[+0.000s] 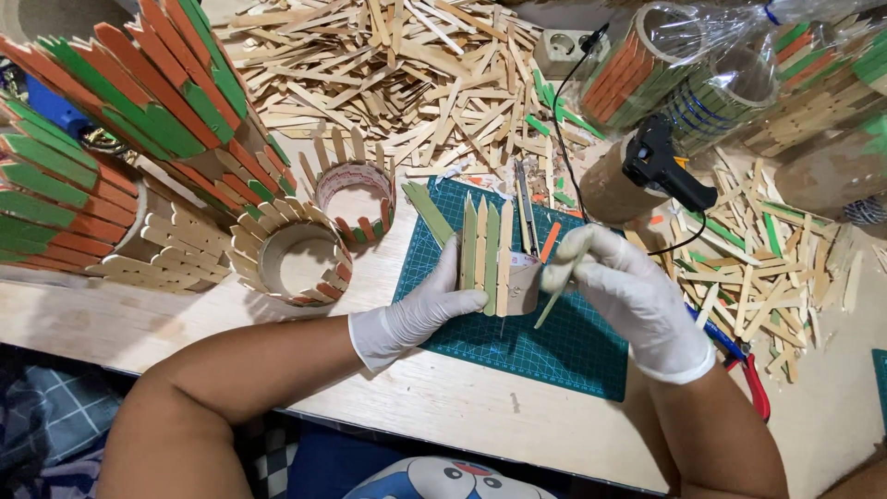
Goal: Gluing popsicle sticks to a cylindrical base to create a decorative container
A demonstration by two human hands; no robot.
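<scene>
1. Both hands are in white gloves: the left hand (420,314) is clamped round a cardboard tube (523,283) that's half clad in pointed sticks, some green and some plain, lying over the green cutting mat (573,346)
2. Right hand (628,291) is pinched shut on a single thin stick (552,303), held just beside the tube's open end
3. So the tube sits pretty much dead centre, between the two hands, right on top of the mat
4. The tabletop (443,407) is pale wood and honestly a mess; the mat covers only the middle bit of it
5. Huge heap of plain craft sticks (407,65) at the back, plus a smaller scatter of plain and green sticks (758,268) off to the right
6. Black glue gun (667,166) rests on a cardboard roll just behind the right hand, with its cord running back to a socket block (565,48)
7. On the left there are finished orange and green stick holders (139,102), then two smaller rings: a plain stick ring (291,249) and a half-built ring (356,189) behind it
8. More finished holders wrapped in clear plastic (739,74) are at the top right
9. Red-handled pliers (753,383) lie near the right wrist
10. Room-wise you can't see much, just some checked fabric (46,416) below the tabletop edge
</scene>
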